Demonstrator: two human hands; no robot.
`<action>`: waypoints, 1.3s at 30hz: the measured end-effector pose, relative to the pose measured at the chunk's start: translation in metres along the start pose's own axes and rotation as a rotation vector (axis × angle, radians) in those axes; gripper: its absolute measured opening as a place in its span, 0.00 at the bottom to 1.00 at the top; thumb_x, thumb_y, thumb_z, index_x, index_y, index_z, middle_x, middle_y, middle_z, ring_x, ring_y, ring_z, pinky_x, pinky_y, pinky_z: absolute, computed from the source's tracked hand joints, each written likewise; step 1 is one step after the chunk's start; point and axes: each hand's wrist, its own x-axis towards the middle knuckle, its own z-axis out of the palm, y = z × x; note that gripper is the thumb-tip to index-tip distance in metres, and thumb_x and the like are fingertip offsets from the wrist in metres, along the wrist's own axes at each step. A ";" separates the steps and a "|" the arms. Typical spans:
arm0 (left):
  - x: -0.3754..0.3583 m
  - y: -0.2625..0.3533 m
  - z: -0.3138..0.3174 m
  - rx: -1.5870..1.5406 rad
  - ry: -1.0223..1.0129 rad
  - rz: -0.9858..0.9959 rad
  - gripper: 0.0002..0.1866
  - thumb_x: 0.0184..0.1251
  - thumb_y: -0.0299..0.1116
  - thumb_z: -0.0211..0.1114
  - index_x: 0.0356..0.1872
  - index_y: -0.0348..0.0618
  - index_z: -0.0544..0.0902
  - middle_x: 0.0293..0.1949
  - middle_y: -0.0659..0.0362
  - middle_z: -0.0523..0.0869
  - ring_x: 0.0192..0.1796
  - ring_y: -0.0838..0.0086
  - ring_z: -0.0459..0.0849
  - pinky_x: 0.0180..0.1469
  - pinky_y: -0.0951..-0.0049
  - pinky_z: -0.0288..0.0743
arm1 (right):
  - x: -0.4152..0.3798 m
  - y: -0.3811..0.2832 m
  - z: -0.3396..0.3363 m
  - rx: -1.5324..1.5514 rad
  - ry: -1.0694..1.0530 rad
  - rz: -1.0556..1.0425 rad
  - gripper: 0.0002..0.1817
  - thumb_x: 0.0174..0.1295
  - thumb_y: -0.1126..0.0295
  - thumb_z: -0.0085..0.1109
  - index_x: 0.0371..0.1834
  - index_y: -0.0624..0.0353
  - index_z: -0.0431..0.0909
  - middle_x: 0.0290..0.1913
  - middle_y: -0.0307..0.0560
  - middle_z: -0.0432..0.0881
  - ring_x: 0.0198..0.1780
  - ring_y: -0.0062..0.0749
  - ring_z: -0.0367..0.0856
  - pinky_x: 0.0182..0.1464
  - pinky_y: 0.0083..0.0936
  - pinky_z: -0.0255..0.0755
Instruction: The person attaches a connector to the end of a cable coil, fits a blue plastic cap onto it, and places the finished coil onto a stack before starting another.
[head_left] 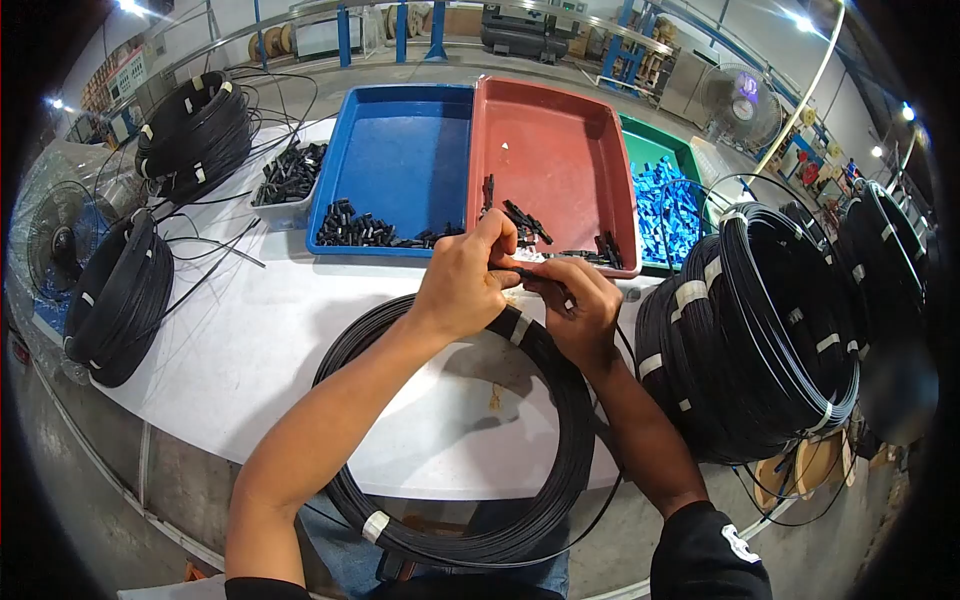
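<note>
My left hand (460,282) and my right hand (580,312) meet above the far rim of a large coil of black cable (572,400). Between their pinched fingertips is a small black connector piece (524,272), partly hidden by the fingers. The coil, bound with white tape, lies on the white table and hangs over its near edge. Just beyond my hands, a red tray (545,130) holds several black connector parts (527,222) along its near side.
Left of the red tray stands a blue tray (405,130) with black pieces; a green tray (640,130) holds blue pieces. A small tub (285,210) contains black parts. Stacked cable coils (690,340) crowd the right, and more coils (120,300) stand left. Loose cable ends cross the table.
</note>
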 end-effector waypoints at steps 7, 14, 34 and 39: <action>-0.006 0.008 0.019 -0.053 0.145 -0.078 0.18 0.49 0.09 0.63 0.34 0.39 0.67 0.24 0.54 0.77 0.32 0.63 0.88 0.35 0.65 0.80 | 0.004 -0.012 -0.008 -0.022 -0.017 0.050 0.12 0.50 0.88 0.66 0.38 0.67 0.84 0.32 0.51 0.87 0.32 0.37 0.88 0.37 0.28 0.80; -0.003 -0.009 0.009 0.232 0.047 0.607 0.19 0.47 0.08 0.63 0.31 0.41 0.65 0.23 0.57 0.76 0.27 0.62 0.83 0.33 0.66 0.82 | 0.008 0.007 -0.021 0.618 -0.318 0.590 0.03 0.62 0.82 0.63 0.37 0.71 0.83 0.33 0.46 0.88 0.35 0.22 0.85 0.41 0.22 0.78; -0.006 -0.001 0.018 0.154 0.159 0.362 0.15 0.49 0.12 0.63 0.32 0.40 0.68 0.20 0.57 0.73 0.27 0.61 0.85 0.29 0.66 0.77 | 0.011 -0.009 -0.019 0.681 -0.110 0.634 0.05 0.60 0.87 0.60 0.37 0.72 0.84 0.38 0.50 0.89 0.40 0.24 0.86 0.46 0.22 0.82; -0.006 0.001 0.017 0.111 0.109 0.295 0.15 0.49 0.16 0.68 0.32 0.41 0.70 0.22 0.56 0.79 0.27 0.57 0.85 0.30 0.63 0.77 | 0.013 0.010 -0.027 0.828 -0.329 0.633 0.04 0.65 0.80 0.65 0.39 0.69 0.82 0.42 0.48 0.88 0.41 0.22 0.84 0.46 0.19 0.79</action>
